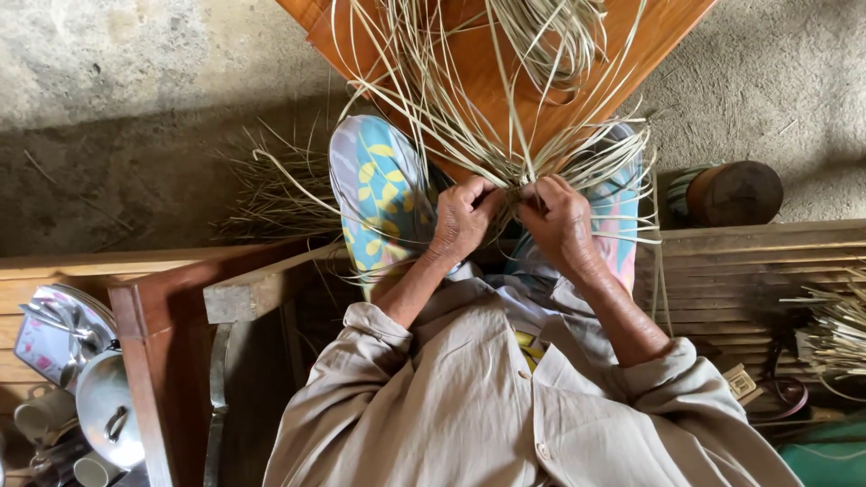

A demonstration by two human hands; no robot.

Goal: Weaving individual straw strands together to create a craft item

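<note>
Above a wooden board [492, 77], straw strips [514, 171] pinched between both hands' fingers [483, 194].

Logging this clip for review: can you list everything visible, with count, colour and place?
straw strips: many, pale tan, fanned over the board, gathered at the hands
wooden board: one, orange-brown, top centre
loose straw pile: one, tan, floor at left
cylindrical container: one, brown lid, right
wooden bench: one, brown, right
straw bundle: one, pale, far right
metal pot lids: about two, silver, bottom left
patterned trousers: blue and yellow, centre
shirt: beige, bottom
left hand: gripping strips
right hand: gripping strips
</note>
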